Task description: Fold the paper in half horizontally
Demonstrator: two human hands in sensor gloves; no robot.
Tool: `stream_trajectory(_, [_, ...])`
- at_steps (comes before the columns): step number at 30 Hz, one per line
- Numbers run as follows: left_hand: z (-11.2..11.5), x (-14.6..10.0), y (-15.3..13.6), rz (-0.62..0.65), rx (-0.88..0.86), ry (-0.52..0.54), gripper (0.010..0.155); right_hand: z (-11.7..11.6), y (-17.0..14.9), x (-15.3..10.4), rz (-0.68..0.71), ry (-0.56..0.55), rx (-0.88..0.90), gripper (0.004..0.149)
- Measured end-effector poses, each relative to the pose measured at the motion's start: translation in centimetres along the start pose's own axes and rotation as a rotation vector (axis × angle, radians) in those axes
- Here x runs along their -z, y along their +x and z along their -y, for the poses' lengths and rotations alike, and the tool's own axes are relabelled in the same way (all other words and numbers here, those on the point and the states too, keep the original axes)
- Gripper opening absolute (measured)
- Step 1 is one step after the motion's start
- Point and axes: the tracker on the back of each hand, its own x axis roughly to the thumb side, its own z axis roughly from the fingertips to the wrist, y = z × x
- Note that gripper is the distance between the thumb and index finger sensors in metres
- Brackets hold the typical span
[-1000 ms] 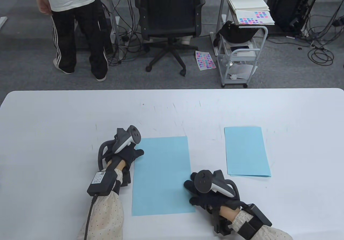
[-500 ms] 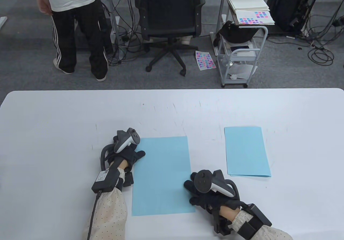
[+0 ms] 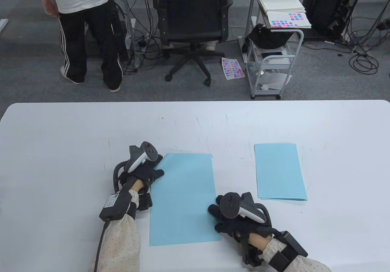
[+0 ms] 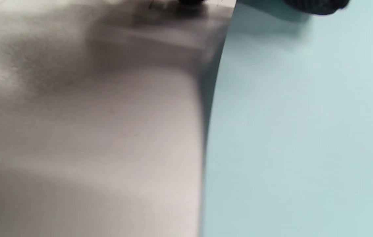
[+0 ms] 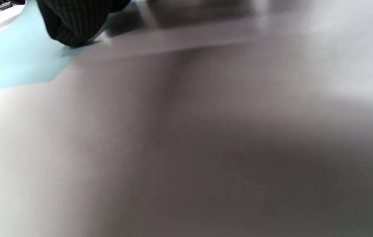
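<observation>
Light blue paper sheet (image 3: 182, 198) lies unfolded on the table, long edges running away; far-left corner slightly raised.

Hidden grips and blurred wrist views

The trackers cover both hands' fingers from above, so the left hand (image 3: 143, 174) and right hand (image 3: 231, 223) contact on the paper (image 3: 182, 198) is unclear; both wrist views blur the bench (image 5: 206, 148).

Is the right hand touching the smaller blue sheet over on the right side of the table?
No, the right hand rests at the right edge of the large light blue paper sheet, apart from the smaller blue paper.
</observation>
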Motion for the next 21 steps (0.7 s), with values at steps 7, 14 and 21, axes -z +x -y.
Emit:
stream_trajectory(7, [-1.2,-0.6,-0.2,0.015,-0.159,0.009,0.103,0.0,0.1,0.0,-0.006,0.007,-0.001,0.065])
stream_trajectory(14, [-1.9,-1.6,0.2,0.063,-0.146,0.064,0.064,0.0,0.2,0.0,-0.010,0.007,-0.009,0.066])
stream_trajectory(21, [-2.7,-4.5,0.6,0.127,-0.089,0.172,0.044,-0.1,0.4,0.0,-0.034,-0.001,-0.006,0.066])
